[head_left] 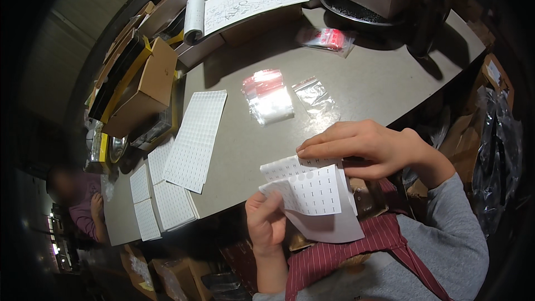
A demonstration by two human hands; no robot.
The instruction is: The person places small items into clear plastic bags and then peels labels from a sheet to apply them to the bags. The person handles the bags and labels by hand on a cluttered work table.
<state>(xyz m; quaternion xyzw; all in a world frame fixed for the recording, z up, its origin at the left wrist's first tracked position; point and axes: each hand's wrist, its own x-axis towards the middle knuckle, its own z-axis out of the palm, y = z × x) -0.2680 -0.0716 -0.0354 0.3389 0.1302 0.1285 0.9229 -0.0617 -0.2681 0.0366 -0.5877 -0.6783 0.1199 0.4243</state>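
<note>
Right grip [365,145] atop printed sheets [319,194], left grip [267,220] pinching edge

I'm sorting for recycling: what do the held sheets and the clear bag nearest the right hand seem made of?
Held sheets: probably paper, matte, given their soft curl and lack of glare.
Clear bag: likely glossy plastic, from its highlights and wrinkles.
</note>
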